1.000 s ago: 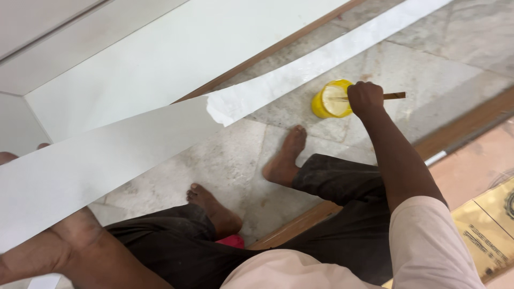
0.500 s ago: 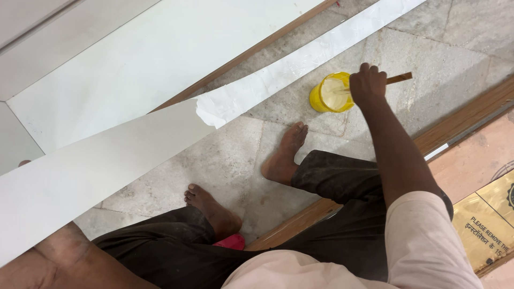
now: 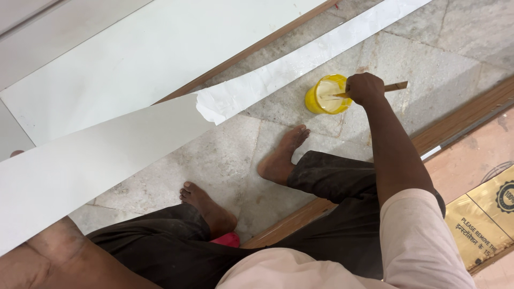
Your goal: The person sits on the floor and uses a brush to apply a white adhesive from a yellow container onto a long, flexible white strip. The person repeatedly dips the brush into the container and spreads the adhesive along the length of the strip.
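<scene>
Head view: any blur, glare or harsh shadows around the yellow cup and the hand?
Head view: sharp and evenly lit; right hand, stick and yellow cup crisp, with only soft shadows; the white strip is bright, nearly featureless; the forearm at the bottom left is slightly soft.

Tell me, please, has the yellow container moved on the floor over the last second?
No. The yellow container sits in the same spot, between the torn white strip and the foot.

Pretty even, soft indoor light here, no harsh glare, just a mild sheen on the marble floor (image 3: 428, 48) beyond the yellow cup (image 3: 326, 95). Shadows are faint, only a soft one beside that cup. Focus holds near it; the closest forearm looks a bit soft.
</scene>
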